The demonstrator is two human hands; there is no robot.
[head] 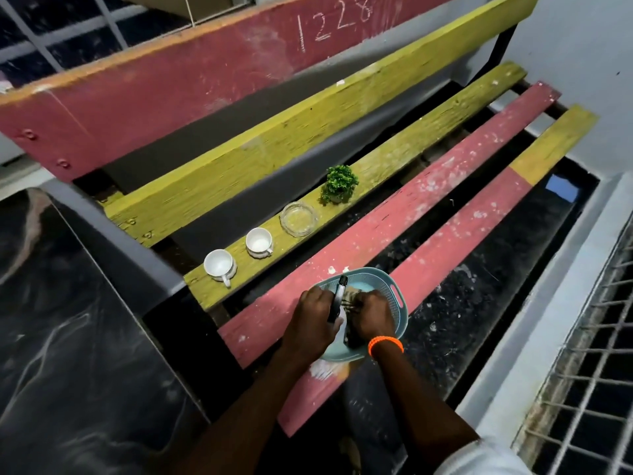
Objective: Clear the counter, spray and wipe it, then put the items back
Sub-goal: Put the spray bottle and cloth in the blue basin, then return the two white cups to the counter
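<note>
A pale blue plastic basket (394, 293) sits on the red slats of a bench. Both hands are inside it. My left hand (313, 323) grips a spray bottle (337, 298) with a black trigger head and a white body. My right hand (371, 315), with an orange band at the wrist, grips a dark patterned cloth (352, 337) in the basket. On the yellow slat (428, 145) behind stand two white cups (219, 265) (259, 242), a clear glass ashtray (299, 219) and a small green potted plant (339, 184).
The bench has red and yellow slats with dark gaps between them and a red backrest (171, 84) chalked with numbers. A dark stone surface (68, 337) lies at the left. A white ledge and a wire grille (589, 371) run along the right.
</note>
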